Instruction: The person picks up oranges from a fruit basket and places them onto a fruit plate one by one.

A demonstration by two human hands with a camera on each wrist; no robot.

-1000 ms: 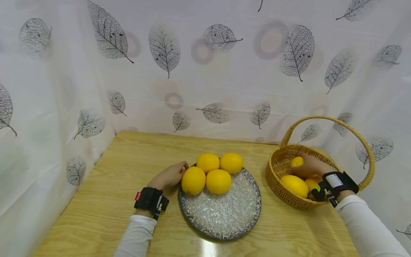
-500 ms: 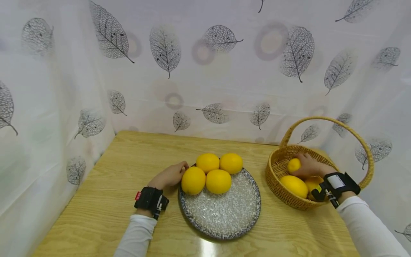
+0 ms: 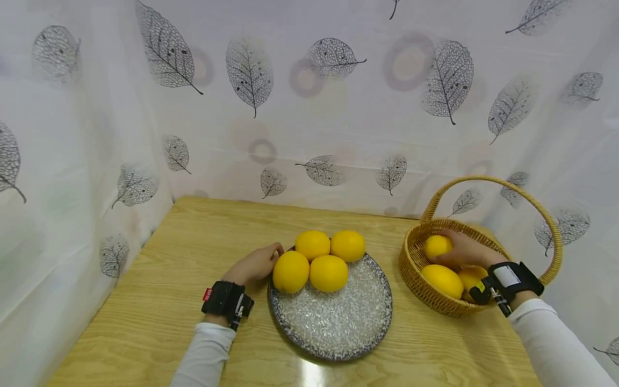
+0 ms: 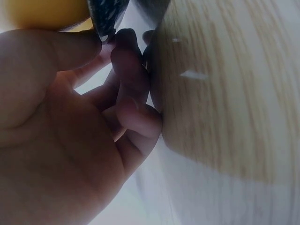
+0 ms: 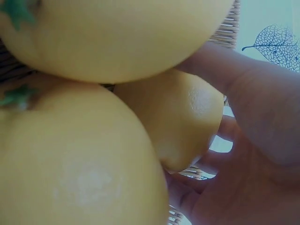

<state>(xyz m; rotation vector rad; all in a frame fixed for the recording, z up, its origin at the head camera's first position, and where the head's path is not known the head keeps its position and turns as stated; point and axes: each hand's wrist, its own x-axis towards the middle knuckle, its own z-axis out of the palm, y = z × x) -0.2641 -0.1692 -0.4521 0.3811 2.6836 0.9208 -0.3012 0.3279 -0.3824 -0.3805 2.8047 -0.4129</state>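
My left hand point(image 3: 253, 266) grips the left rim of a round, speckled grey plate point(image 3: 348, 322). In the left wrist view the thumb lies over the plate's dark rim point(image 4: 107, 16), with the other fingers curled under it near the tabletop. Several yellow lemons point(image 3: 329, 273) are grouped on the plate's back left part. Inside the wicker basket point(image 3: 410, 263), my right hand point(image 3: 466, 250) holds a lemon point(image 3: 438, 246), thumb on one side and fingers on the other. Two more lemons point(image 3: 442, 281) lie below that hand; green stem caps point(image 5: 18, 96) show on them in the right wrist view.
The basket's tall arched handle point(image 3: 532, 196) rises above my right wrist. A pale wooden table point(image 3: 217, 231) carries everything. Behind and at the sides hangs a white curtain point(image 3: 290, 123) printed with leaves.
Inside the basket, the lemon in my right hand has turned and shifted slightly left, so more of it shows. The left hand, plate and lemons on it stay put.
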